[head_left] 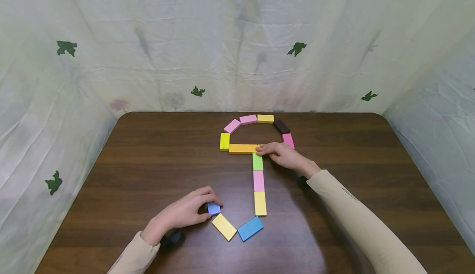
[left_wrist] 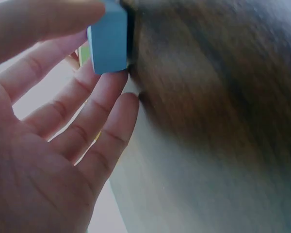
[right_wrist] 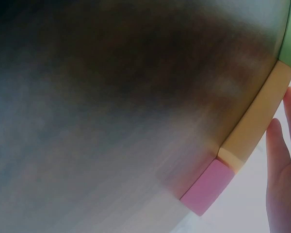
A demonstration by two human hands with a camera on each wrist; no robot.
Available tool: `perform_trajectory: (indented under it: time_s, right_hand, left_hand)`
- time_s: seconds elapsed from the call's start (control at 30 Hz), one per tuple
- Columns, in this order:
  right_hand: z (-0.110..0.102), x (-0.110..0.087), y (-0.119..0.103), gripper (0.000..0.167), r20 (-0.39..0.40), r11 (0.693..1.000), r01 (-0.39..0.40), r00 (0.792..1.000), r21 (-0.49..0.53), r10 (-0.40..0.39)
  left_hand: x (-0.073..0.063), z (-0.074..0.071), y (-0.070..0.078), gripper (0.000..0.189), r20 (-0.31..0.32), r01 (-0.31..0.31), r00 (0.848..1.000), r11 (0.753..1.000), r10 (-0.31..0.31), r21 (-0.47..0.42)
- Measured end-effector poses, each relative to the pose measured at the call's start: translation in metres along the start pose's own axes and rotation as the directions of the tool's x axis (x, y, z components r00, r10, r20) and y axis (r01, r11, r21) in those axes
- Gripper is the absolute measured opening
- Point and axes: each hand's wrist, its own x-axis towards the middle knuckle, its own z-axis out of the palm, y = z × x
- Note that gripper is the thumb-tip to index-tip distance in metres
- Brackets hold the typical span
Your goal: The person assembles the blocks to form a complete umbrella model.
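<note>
My left hand (head_left: 189,208) pinches a small blue block (head_left: 213,209) between thumb and fingers, just above the upper end of a pale yellow block (head_left: 224,227). The left wrist view shows the thumb against one side of that blue block (left_wrist: 109,41), with fingertips at its other side and lower end. Farther off, my right hand (head_left: 283,155) reaches over the right end of an orange row (head_left: 243,149), its fingers fairly straight. In the right wrist view those fingers (right_wrist: 279,145) lie along the edge of an orange block (right_wrist: 257,116), between a pink block (right_wrist: 207,187) and a green one.
Pink, yellow and dark brown (head_left: 281,126) blocks form an arch above the orange row. Below it run a green block (head_left: 257,161), a pink block (head_left: 258,181) and a yellow block (head_left: 260,203), then a brighter blue block (head_left: 250,228). White curtains (head_left: 237,59) surround the wooden table (head_left: 148,154).
</note>
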Motion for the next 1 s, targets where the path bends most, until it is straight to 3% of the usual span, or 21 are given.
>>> perform_trajectory:
  time_s: [0.5, 0.77, 1.0]
  right_hand:
    - [-0.0001, 0.0000, 0.0006, 0.042, 0.004, 1.000, -0.004, 1.000, 0.007, 0.004]
    - [0.0000, 0.0004, -0.0006, 0.041, 0.001, 1.000, -0.005, 1.000, 0.004, 0.005]
    - [-0.0001, 0.0006, 0.0005, 0.041, 0.002, 1.000, -0.008, 1.000, 0.000, 0.008]
  left_hand:
    - [-0.0065, 0.0040, -0.0003, 0.032, 0.040, -0.026, 0.999, 0.999, 0.026, -0.019]
    - [-0.0059, 0.0050, -0.0030, 0.027, 0.012, -0.082, 0.997, 0.996, 0.082, 0.019]
    - [-0.0061, 0.0049, -0.0019, 0.031, 0.022, -0.073, 0.997, 0.997, 0.072, 0.010]
